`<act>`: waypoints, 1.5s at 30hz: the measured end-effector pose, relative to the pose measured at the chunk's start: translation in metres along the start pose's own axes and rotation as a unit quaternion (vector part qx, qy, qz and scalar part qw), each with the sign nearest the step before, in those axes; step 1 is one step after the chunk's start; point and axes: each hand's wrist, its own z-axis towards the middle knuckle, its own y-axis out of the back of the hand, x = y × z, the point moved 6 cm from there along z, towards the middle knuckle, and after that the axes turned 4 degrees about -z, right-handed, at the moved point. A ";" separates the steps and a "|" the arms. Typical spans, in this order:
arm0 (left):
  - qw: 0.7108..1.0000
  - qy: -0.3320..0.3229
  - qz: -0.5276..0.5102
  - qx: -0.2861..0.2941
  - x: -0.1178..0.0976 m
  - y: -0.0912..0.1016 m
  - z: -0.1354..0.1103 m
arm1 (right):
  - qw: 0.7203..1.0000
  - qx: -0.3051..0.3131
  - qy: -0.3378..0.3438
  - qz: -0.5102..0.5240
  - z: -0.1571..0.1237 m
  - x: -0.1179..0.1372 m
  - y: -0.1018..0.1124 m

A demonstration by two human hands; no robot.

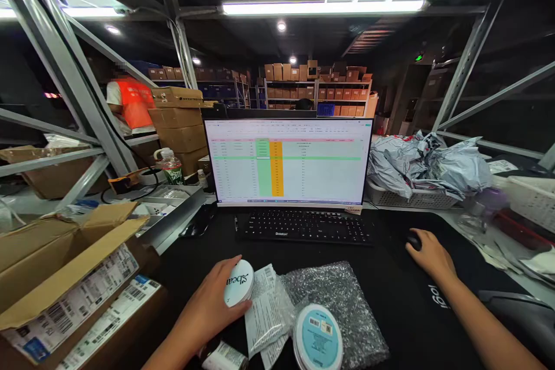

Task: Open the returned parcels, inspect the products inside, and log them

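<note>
My left hand (208, 309) grips a small round white tin (238, 283) with dark lettering, held on its side just above the black desk mat (390, 306). Beside it lie a printed paper slip (265, 312), a sheet of bubble wrap (342, 300) and a second round tin (318, 336) with a light blue barcode label facing up. My right hand (429, 254) rests curled over a black mouse (414, 240) at the right of the black keyboard (303, 225). Behind the keyboard a monitor (288, 162) shows a spreadsheet with green and orange columns.
An open cardboard box (65, 277) with shipping labels sits at the left. A white basket (411, 198) holds grey plastic mailer bags (425, 165) at the right. A bottle (171, 166) stands left of the monitor. A person in an orange vest (132, 104) stands among metal racks and stacked cartons behind.
</note>
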 end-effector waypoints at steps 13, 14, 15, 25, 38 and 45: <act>1.000 0.018 -0.016 -0.005 0.013 -0.002 0.001 | 0.999 0.018 0.024 -0.028 -0.001 0.010 0.003; 1.000 0.023 -0.015 -0.007 0.014 -0.003 0.001 | 0.999 0.021 0.022 -0.033 -0.002 0.011 0.005; 0.999 0.029 -0.015 -0.006 0.015 -0.003 0.002 | 0.999 0.024 0.020 -0.040 -0.003 0.012 0.006; 0.999 0.051 -0.007 -0.010 0.018 -0.006 0.003 | 0.996 0.052 -0.004 -0.072 -0.007 0.017 0.012; 0.991 0.107 0.045 -0.066 0.023 0.005 0.005 | 0.996 0.057 -0.008 -0.073 -0.007 0.018 0.016; 0.990 0.090 0.096 -0.057 0.019 0.004 0.002 | 0.996 0.051 -0.013 -0.070 -0.007 0.020 0.018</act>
